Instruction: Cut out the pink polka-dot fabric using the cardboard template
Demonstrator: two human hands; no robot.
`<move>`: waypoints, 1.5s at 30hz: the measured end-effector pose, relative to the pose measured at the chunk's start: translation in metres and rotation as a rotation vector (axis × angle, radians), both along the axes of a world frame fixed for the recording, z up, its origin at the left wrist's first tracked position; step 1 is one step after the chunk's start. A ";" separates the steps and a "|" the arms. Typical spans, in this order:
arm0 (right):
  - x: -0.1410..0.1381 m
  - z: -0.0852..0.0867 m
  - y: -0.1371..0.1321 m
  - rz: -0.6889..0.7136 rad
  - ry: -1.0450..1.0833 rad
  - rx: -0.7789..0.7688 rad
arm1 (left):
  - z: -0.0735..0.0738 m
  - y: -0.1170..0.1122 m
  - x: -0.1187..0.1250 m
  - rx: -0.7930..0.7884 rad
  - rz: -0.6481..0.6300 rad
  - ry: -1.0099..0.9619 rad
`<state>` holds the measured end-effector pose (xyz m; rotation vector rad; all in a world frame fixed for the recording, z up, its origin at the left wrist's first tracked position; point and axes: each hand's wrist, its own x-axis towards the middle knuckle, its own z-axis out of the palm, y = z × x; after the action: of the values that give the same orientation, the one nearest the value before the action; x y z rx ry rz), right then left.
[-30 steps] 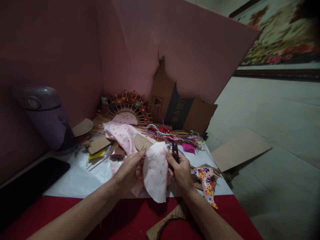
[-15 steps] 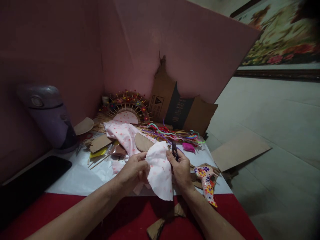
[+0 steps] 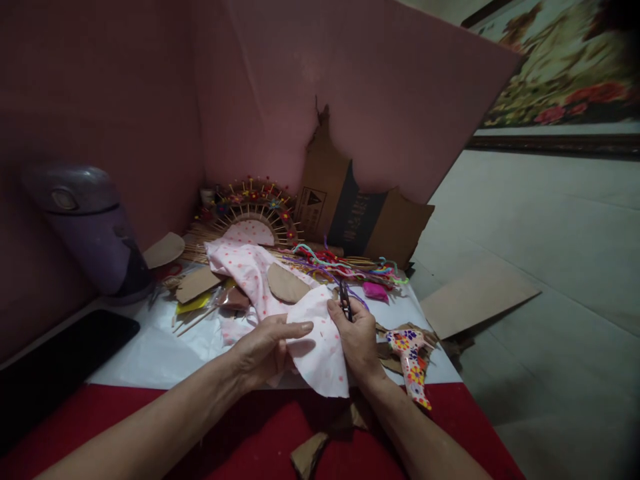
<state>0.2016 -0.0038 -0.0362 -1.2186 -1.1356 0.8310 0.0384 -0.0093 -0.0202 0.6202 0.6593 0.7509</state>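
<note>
A white piece of cloth with pink dots (image 3: 320, 347), cut to a rounded shape, hangs between my hands above the table. My left hand (image 3: 273, 343) holds its left side, thumb laid over the front and fingers behind. My right hand (image 3: 356, 330) pinches its upper right edge between thumb and finger. The same hand also grips a small black cutting tool (image 3: 345, 301), its tip pointing up; its handles are hidden in the palm. Just behind lie a rounded cardboard piece (image 3: 287, 285) and a larger pink-dotted cloth (image 3: 243, 263).
A flower-patterned glue gun (image 3: 413, 363) lies right of my right arm among torn cardboard. Colourful pipe cleaners (image 3: 345, 263) and a decorated half-round fan (image 3: 255, 200) are at the back. A purple bottle (image 3: 95, 233) and a black phone (image 3: 75, 360) stand left.
My left thumb has slid right and stretched out over the front of the cloth. The cloth has tipped slightly, while my right hand keeps its hold.
</note>
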 end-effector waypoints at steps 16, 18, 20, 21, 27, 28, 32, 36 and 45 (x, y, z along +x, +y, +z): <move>-0.014 0.009 -0.010 0.316 0.428 -0.360 | 0.002 0.010 -0.006 0.013 0.259 0.060; -0.014 0.009 -0.012 0.321 0.441 -0.373 | 0.002 0.011 -0.007 0.017 0.250 0.065; -0.014 0.009 -0.013 0.311 0.456 -0.377 | 0.003 0.012 -0.007 0.012 0.267 0.069; -0.014 0.009 -0.013 0.303 0.463 -0.377 | 0.004 0.012 -0.007 0.006 0.280 0.071; -0.014 0.008 -0.014 0.314 0.450 -0.360 | 0.010 0.009 -0.007 -0.016 0.305 0.043; -0.014 0.009 -0.013 0.326 0.442 -0.351 | 0.011 0.008 -0.007 -0.019 0.303 0.026; -0.012 0.010 -0.013 0.392 0.397 -0.287 | 0.017 0.008 -0.011 0.018 0.321 -0.062; -0.009 0.009 -0.012 0.452 0.364 -0.289 | 0.020 0.014 -0.018 0.119 0.348 -0.068; -0.006 0.001 -0.008 0.518 0.293 -0.300 | 0.024 0.015 -0.022 0.276 0.547 0.025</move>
<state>0.1952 -0.0119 -0.0349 -1.0024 -1.1222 1.5653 0.0166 0.0060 0.0039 0.7086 0.7652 1.3617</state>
